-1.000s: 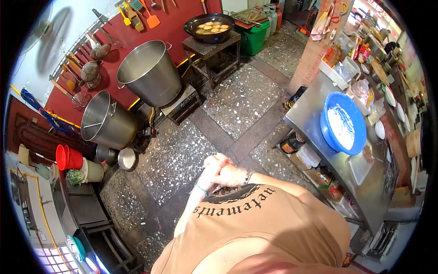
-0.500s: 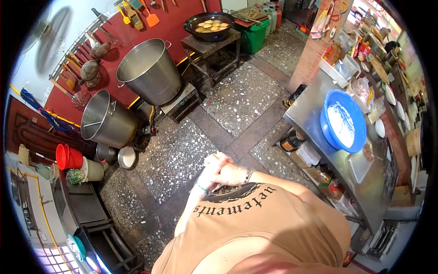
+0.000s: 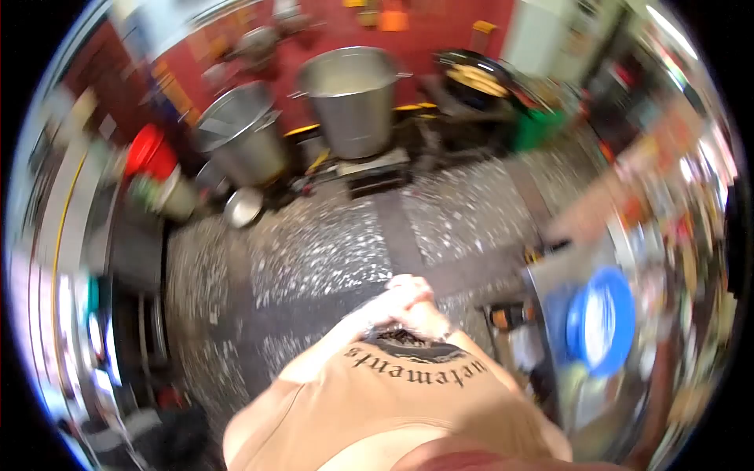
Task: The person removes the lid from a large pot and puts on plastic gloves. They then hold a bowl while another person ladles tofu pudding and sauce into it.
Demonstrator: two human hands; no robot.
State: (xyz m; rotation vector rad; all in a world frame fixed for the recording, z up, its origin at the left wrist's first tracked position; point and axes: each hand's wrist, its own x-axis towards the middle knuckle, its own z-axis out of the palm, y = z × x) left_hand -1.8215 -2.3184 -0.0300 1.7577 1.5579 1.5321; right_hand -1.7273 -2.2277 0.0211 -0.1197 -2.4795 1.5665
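My left hand [image 3: 385, 307] and my right hand [image 3: 425, 315] are clasped together in front of my tan shirt [image 3: 393, 396], above the floor. Both are closed round each other, blurred by motion. No object shows between them. Which fingers lie on top I cannot make out. A dark print and lettering on the shirt show just below the hands.
Two tall steel pots [image 3: 351, 106] and a dark wok [image 3: 473, 78] stand along the red wall. A blue basin [image 3: 602, 322] with white contents sits on the steel table at the right. Red buckets [image 3: 149, 151] are at the left.
The whole view has turned and blurred: pots and wok have shifted right in the picture, and the blue basin lower. My hands are still clasped together.
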